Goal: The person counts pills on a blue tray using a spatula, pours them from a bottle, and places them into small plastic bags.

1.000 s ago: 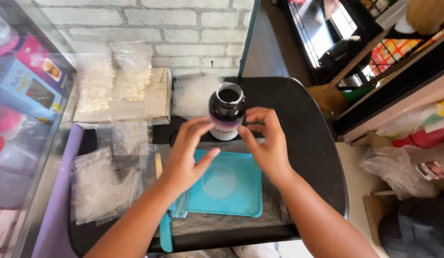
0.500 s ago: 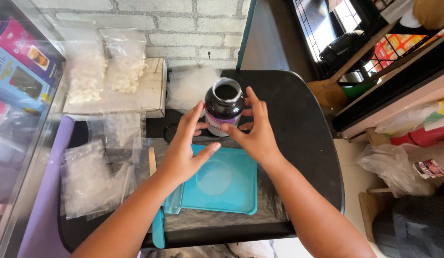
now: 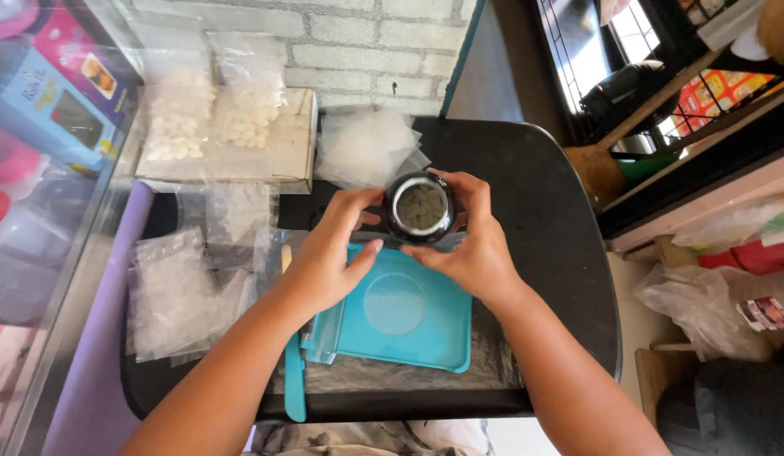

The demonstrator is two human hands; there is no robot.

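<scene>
An open dark bottle (image 3: 420,208) with pale tablets visible inside is held between both my hands, tipped so its mouth faces the camera. My left hand (image 3: 328,253) wraps its left side, and my right hand (image 3: 468,245) cups its right side. Just below the bottle lies a teal counting tray (image 3: 409,308) with a round recess, on a black table (image 3: 544,228). A teal spatula (image 3: 294,390) lies at the tray's left edge.
Clear plastic bags (image 3: 176,291) lie left of the tray. Bags of white tablets (image 3: 210,118) rest on a cardboard box (image 3: 295,143) by the brick wall. A glass cabinet (image 3: 46,143) stands at the left, and shelves and bags crowd the right.
Both hands closed around the bottle, lifted it and tipped its mouth toward the camera; a second ago they hovered beside it as it stood upright on the table.
</scene>
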